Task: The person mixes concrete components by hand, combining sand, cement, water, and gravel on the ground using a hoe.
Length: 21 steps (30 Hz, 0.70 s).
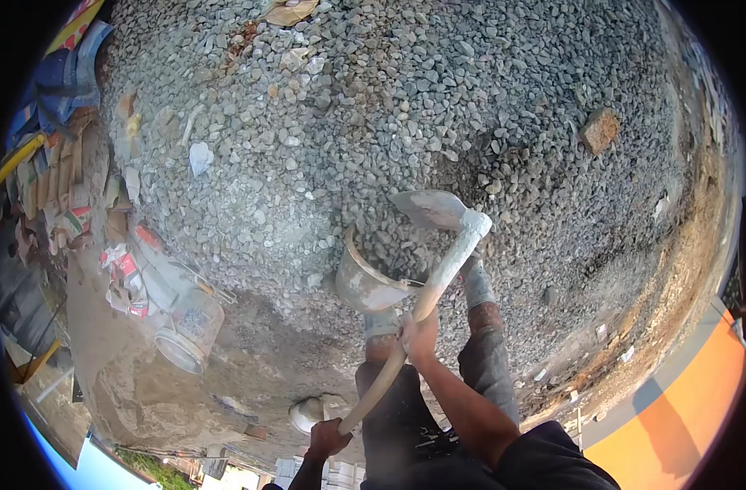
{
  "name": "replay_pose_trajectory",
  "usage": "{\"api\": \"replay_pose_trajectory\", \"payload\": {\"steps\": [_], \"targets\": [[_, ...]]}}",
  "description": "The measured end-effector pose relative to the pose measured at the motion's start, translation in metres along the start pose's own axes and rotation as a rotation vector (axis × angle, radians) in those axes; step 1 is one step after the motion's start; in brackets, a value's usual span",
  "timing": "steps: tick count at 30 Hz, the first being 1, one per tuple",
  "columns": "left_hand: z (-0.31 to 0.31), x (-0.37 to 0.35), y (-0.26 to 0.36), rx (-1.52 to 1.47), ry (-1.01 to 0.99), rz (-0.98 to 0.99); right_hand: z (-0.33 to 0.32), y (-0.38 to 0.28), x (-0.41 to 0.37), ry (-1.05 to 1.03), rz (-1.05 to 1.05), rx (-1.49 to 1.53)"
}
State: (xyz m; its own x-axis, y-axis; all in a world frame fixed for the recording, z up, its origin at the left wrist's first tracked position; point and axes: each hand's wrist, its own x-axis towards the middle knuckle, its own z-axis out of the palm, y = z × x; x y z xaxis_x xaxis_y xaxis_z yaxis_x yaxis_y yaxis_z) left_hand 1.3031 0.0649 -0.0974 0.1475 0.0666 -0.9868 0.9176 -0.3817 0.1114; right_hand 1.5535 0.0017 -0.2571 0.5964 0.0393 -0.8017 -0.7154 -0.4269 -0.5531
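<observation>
A hoe with a long pale wooden handle (385,377) reaches from low left up to a grey, crusted blade (428,209). My right hand (422,336) is wrapped round the middle of the handle. Lower down, my left hand (328,438) grips its rear end. The blade lies over the gravel (348,131), just above a bucket (365,282) in front of my feet. This bucket is tilted, its mouth towards the pile and its wire handle at the right of the rim. Gravel shows at its mouth.
My legs (485,359) stand at the pile's near edge. Left are a dirty white bucket (182,347) on its side and torn bags (126,282). A brick piece (600,131) sits on the gravel at right. An orange wall (675,392) rises lower right.
</observation>
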Motion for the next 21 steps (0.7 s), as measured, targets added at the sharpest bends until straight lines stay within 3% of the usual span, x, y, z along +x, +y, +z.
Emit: {"api": "replay_pose_trajectory", "payload": {"steps": [1,3,4,5,7,8,9,10,11,13,14,16,17,19,21], "targets": [[-0.004,0.016,0.017,-0.063,0.054,0.052,-0.002,-0.044,0.009,-0.009,0.069,0.065],[-0.013,0.079,0.063,-0.092,0.185,0.221,-0.013,-0.095,0.074,0.052,-0.106,-0.001],[-0.032,0.112,0.113,-0.277,0.279,0.257,-0.018,-0.145,0.105,0.12,-0.227,-0.107],[-0.033,0.164,0.143,-0.378,0.42,0.463,-0.025,-0.183,0.143,0.216,-0.352,-0.169],[-0.088,0.227,0.236,-0.397,0.478,0.592,-0.034,-0.273,0.212,0.254,-0.528,-0.23],[-0.122,0.244,0.281,-0.552,0.465,0.676,-0.03,-0.324,0.229,0.301,-0.493,-0.342],[-0.146,0.264,0.312,-0.626,0.342,0.609,-0.039,-0.352,0.286,0.369,-0.574,-0.548],[-0.164,0.272,0.335,-0.641,0.355,0.614,-0.029,-0.387,0.295,0.429,-0.509,-0.644],[-0.178,0.28,0.347,-0.653,0.375,0.626,-0.021,-0.395,0.328,0.571,-0.611,-0.745],[-0.172,0.291,0.332,-0.662,0.415,0.664,0.002,-0.384,0.355,0.617,-0.557,-0.761],[-0.165,0.291,0.319,-0.646,0.442,0.698,0.011,-0.373,0.348,0.544,-0.498,-0.775],[-0.139,0.266,0.3,-0.704,0.303,0.635,0.007,-0.345,0.334,0.362,-0.397,-0.74],[-0.136,0.258,0.296,-0.75,0.232,0.626,0.006,-0.338,0.334,0.377,-0.383,-0.743],[-0.117,0.238,0.269,-0.786,0.283,0.618,0.015,-0.311,0.329,0.256,-0.33,-0.702],[-0.125,0.219,0.24,-0.609,0.32,0.563,0.02,-0.288,0.304,0.225,-0.254,-0.753]]}}
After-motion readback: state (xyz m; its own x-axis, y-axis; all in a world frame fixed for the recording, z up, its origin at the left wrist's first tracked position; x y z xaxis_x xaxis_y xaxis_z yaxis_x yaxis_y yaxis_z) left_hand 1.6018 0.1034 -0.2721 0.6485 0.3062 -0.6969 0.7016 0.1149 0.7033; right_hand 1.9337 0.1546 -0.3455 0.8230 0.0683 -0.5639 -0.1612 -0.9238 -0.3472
